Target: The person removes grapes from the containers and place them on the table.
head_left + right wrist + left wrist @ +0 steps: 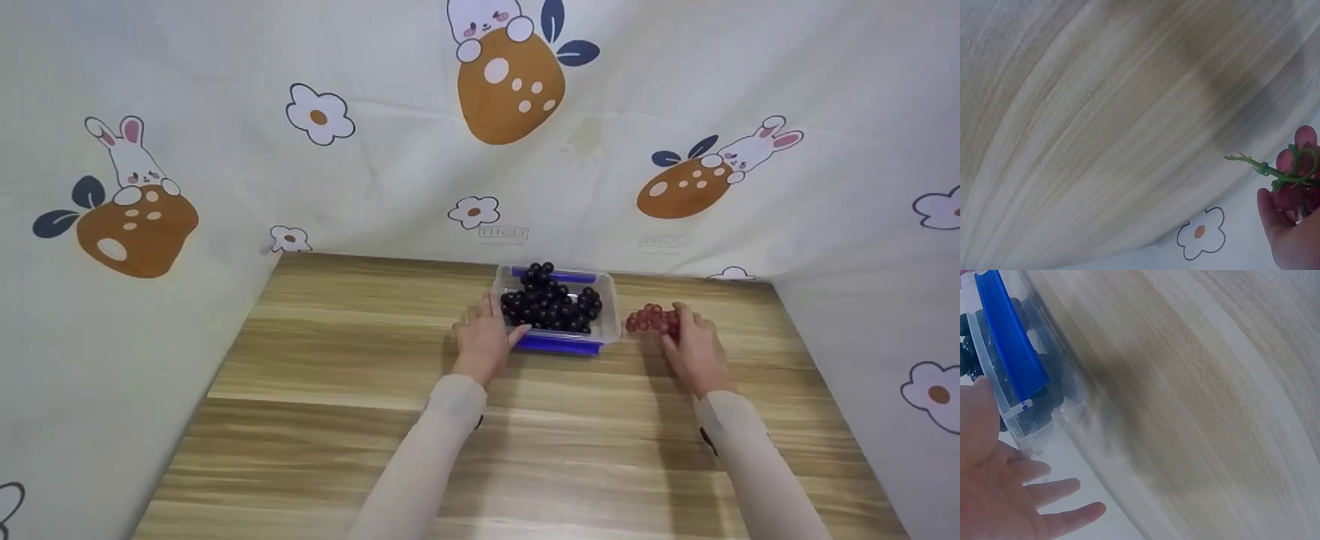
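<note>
A clear plastic container [609, 307] with blue clip flaps stands toward the back of the table, holding black grapes [551, 307]. At its left front corner is my left hand [481, 337], thumb along the front rim and fingers by the left side. The left wrist view shows those fingers [1058, 492] spread and straight beside the box corner, below the blue flap [1013, 337]. To the right of the container, my right hand [694, 349] grips a bunch of red grapes [651, 318]. Its green stem [1264, 169] sticks out in the right wrist view.
The wood-grain table [360, 450] meets a pale cloth backdrop [375, 187] printed with rabbits and flowers, right behind the container. More cloth rises along the table's left and right edges.
</note>
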Demonstrator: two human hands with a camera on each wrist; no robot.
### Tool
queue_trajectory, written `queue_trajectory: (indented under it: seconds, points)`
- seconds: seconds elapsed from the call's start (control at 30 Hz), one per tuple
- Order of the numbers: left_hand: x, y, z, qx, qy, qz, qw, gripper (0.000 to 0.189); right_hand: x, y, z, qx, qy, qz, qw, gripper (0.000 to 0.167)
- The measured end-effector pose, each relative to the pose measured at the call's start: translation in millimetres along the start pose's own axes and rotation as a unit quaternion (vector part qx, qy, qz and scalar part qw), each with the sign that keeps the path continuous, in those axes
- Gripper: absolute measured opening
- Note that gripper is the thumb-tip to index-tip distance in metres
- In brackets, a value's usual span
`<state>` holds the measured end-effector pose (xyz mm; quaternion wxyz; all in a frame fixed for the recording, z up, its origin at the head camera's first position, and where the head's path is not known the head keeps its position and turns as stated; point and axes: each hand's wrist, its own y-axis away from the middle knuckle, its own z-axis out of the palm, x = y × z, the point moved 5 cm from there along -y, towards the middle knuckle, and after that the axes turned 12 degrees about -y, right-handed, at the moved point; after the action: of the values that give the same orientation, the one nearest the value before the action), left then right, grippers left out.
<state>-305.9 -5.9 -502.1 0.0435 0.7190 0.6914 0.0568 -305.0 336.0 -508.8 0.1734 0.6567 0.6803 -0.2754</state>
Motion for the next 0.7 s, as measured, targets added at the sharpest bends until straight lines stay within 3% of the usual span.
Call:
queue_trajectory:
  seconds: [0.4,0.7]
  points:
    - [-1.2,0.4,-0.2,0.005,0.026,0.0,0.9997,0.095,0.6,-1.2,8.2,-0.016,0.003,0.007,0.9998,0.057]
    - [-1.2,1.2,0.4,0.012,0.02,-0.005,0.9997,0.096,1.5,-2.2,14.0,-0.022,0.002,0.003,0.9997,0.059]
